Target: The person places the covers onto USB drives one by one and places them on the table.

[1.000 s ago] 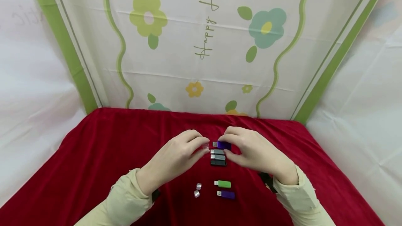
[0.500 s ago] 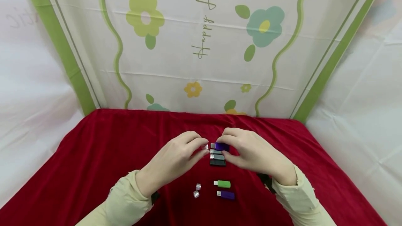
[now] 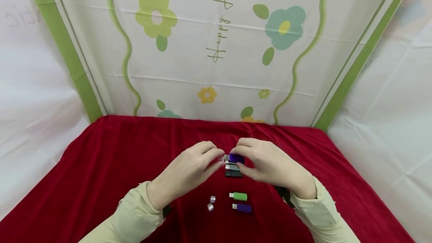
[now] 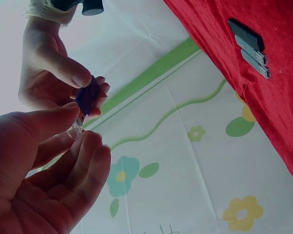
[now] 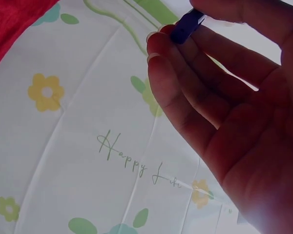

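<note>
My right hand (image 3: pixel 275 162) pinches a purple USB stick (image 3: pixel 237 158) between thumb and fingers, its metal plug pointing left. Facing it, my left hand (image 3: pixel 187 170) holds a small clear cap (image 4: pixel 74 130) by the fingertips. In the left wrist view the cap sits at the plug's end; how far the plug is inside, I cannot tell. The right wrist view shows only part of the purple stick (image 5: pixel 187 28). Just below the hands lie grey USB sticks (image 3: pixel 233 167) with clear caps on, beside a black USB stick (image 3: pixel 233 174). One grey stick is partly hidden.
Nearer to me on the red cloth (image 3: pixel 141 153) lie an uncapped green USB stick (image 3: pixel 240 196) and another uncapped purple one (image 3: pixel 243 208). Left of them are two loose clear caps, an upper cap (image 3: pixel 212 199) and a lower cap (image 3: pixel 210 207). A flowered white curtain (image 3: pixel 189 55) hangs behind.
My right hand has moved slightly left, bringing the purple USB stick's plug up to the clear cap. My left hand has stayed nearly in place.
</note>
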`<action>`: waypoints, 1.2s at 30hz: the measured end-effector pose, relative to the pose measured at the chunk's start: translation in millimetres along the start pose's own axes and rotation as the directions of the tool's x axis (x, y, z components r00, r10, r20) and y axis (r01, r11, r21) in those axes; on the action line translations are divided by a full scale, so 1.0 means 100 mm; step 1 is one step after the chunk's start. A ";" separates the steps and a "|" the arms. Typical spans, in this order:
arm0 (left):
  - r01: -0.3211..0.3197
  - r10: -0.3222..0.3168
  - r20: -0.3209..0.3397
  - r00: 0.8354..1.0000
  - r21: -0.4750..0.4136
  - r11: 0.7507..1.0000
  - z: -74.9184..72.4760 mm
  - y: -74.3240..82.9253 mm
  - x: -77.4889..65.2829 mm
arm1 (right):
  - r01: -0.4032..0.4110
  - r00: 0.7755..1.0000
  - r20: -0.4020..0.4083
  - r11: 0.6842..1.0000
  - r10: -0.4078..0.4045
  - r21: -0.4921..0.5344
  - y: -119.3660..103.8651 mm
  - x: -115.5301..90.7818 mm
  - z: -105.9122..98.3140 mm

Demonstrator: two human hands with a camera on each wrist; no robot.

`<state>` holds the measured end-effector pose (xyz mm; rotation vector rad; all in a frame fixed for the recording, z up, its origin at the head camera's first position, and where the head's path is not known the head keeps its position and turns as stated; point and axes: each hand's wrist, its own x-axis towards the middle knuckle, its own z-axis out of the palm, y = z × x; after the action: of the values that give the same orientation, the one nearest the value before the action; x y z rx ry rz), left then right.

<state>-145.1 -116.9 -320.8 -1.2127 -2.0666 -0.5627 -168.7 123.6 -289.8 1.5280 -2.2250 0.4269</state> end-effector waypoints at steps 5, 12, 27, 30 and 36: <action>0.001 0.000 0.015 1.000 -0.016 1.000 0.01 0.01 0.00 | 0.023 1.000 -0.008 1.000 -0.023 0.014 -0.02 0.02 0.01; 0.003 -0.003 0.043 0.999 -0.011 1.000 0.04 0.01 -0.02 | 0.039 0.999 -0.011 0.999 -0.039 0.023 -0.05 0.02 0.03; 0.070 -0.074 0.040 0.996 0.097 0.993 0.01 -0.01 -0.01 | 0.043 0.999 -0.026 0.999 -0.042 0.009 -0.04 0.03 -0.01; 0.071 -0.075 0.031 0.997 0.119 0.990 -0.01 -0.01 -0.01 | 0.036 0.999 -0.028 0.999 -0.037 -0.001 -0.04 0.02 -0.02; 0.058 -0.062 0.032 0.998 0.130 0.990 -0.01 0.00 -0.01 | 0.026 0.999 -0.024 1.000 -0.026 -0.007 -0.03 0.01 -0.01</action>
<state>-144.6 -118.1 -320.3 -1.0965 -2.1411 -0.4296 -166.0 122.4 -288.1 1.5383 -2.1835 0.4278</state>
